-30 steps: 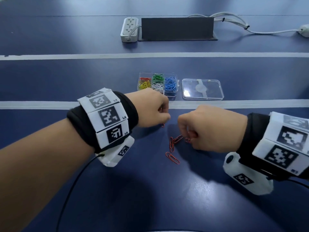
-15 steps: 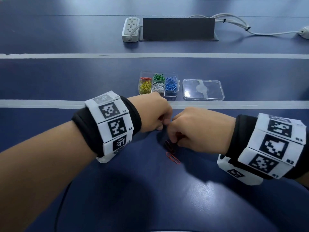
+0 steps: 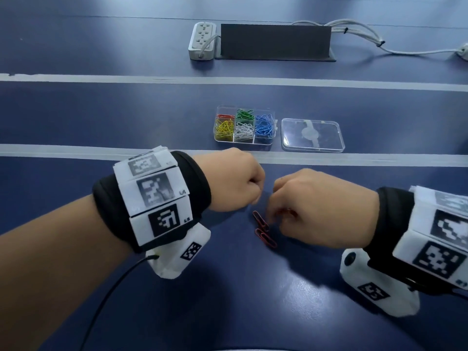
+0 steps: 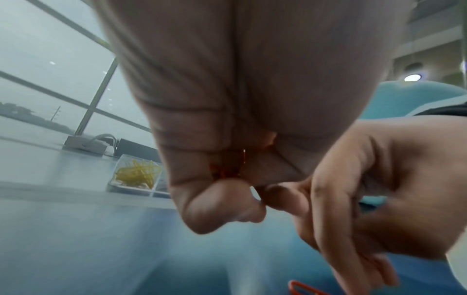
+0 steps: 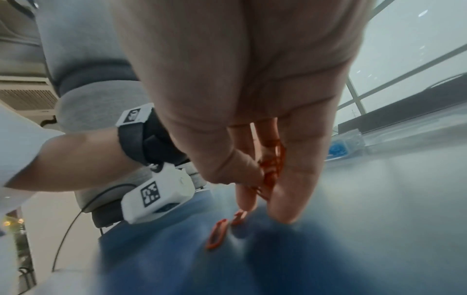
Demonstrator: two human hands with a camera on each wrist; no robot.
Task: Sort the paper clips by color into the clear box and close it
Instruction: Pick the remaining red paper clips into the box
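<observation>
Red paper clips (image 3: 263, 230) loose between both hands, clear box (image 3: 244, 127) well apart

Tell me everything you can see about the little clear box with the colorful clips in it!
The clear box looks like see-through plastic, split into small compartments. It sits open on the blue table, past both hands, touched by neither. Inside are red, green and blue clips along the back, yellow, white and more blue in front. Its clear lid lies flat just to its right.

At the top of the head view, a white power strip (image 3: 202, 41) sits just left of a dark upright panel (image 3: 275, 41), with pale cables (image 3: 367, 34) trailing right across the blue table (image 3: 101, 110).
</observation>
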